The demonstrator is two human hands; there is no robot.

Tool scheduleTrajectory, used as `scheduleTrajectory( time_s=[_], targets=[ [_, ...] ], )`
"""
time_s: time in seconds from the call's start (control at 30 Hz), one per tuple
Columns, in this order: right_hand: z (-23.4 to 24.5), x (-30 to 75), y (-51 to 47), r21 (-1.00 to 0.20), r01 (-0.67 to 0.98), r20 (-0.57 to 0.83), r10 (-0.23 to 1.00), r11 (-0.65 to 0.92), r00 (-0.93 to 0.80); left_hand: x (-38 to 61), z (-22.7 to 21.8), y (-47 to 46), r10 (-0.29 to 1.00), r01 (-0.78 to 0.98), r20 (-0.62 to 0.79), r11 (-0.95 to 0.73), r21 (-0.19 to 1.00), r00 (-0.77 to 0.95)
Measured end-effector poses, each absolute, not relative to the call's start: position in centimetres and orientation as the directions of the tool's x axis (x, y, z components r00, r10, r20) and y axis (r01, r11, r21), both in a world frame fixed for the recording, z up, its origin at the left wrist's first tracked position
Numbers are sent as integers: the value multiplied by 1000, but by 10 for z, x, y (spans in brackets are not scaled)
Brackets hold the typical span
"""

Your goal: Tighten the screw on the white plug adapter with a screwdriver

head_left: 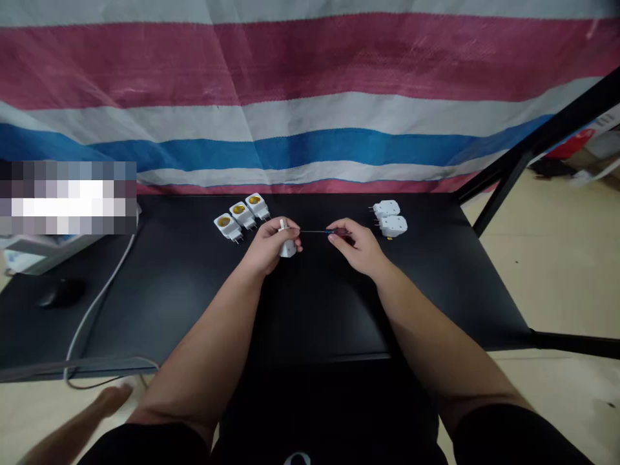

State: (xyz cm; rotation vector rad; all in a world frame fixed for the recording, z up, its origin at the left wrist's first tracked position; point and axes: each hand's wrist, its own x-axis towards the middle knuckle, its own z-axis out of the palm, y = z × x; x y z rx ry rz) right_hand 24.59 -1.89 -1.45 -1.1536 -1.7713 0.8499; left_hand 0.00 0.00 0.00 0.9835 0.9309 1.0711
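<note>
From where I stand, the person's two hands meet over the black tabletop (pixel 320 323), just in front of its far edge. The left hand (pixel 264 248) is closed around a white plug piece (pixel 288 250), thumb laid across it, with metal showing at the upper end and some fingertips peeking out on the far side. The right hand (pixel 358 245) has its fingers curled around the dark handle of a screwdriver (pixel 313 231), whose thin shaft runs level toward the left thumb; I can't tell whether the tip touches the plug piece. Near the left hand, farther out, three white plug units (pixel 246 221) lie in a slanting row, each with a round yellow recess facing up and metal prongs pointing toward the person. Past the right hand, two white plug bodies (pixel 393 225) lie together, prongs toward the left. A black mouse (pixel 62 292) and a pale cable (pixel 99 298) sit over at the left end, and a red, white and blue striped sheet (pixel 310 64) hangs behind everything.
</note>
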Motion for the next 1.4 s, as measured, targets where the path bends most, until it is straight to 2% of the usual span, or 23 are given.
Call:
scheduleTrajectory(
  time_s=[0.1, 0.27, 0.37, 0.57, 0.73, 0.8, 0.87, 1.03, 1.2, 1.4],
  targets=[
    [-12, 249, -21, -871, 383, 239, 947, 307, -215, 3, -1, -2, 967, -191, -116, 161, 968, 227],
    [-5, 252, -22, -880, 435, 104, 970, 192, -218, 2, -3, -3, 970, 67, 39, -57, 996, 239],
    [-8, 253, -22, -879, 420, 124, 958, 227, -257, 1, -4, -2, 970, 101, 41, -67, 993, 240],
    [-12, 252, -22, -861, 360, 289, 928, 359, -235, 0, -4, -1, 964, 77, 14, -36, 996, 266],
    [-4, 252, -23, -761, 361, 459, 840, 540, -288, 0, -2, -2, 961, 23, -32, 26, 999, 275],
    [-2, 251, -25, -742, 365, 481, 825, 563, -296, 0, -1, -2, 960, -37, -79, 92, 995, 268],
    [-1, 250, -28, -774, 367, 443, 855, 516, -269, 1, 0, -2, 957, -113, -130, 163, 980, 259],
    [0, 251, -29, -897, 326, 237, 948, 298, -214, 1, 4, 1, 959, -308, -197, 253, 917, 202],
    [3, 251, -30, -892, 332, 213, 933, 307, -290, 1, 5, 3, 960, -350, -217, 267, 898, 175],
    [1, 246, -31, -882, 361, 195, 931, 305, -309, 3, 0, 1, 973, -309, -147, 197, 930, 177]
  ],
)
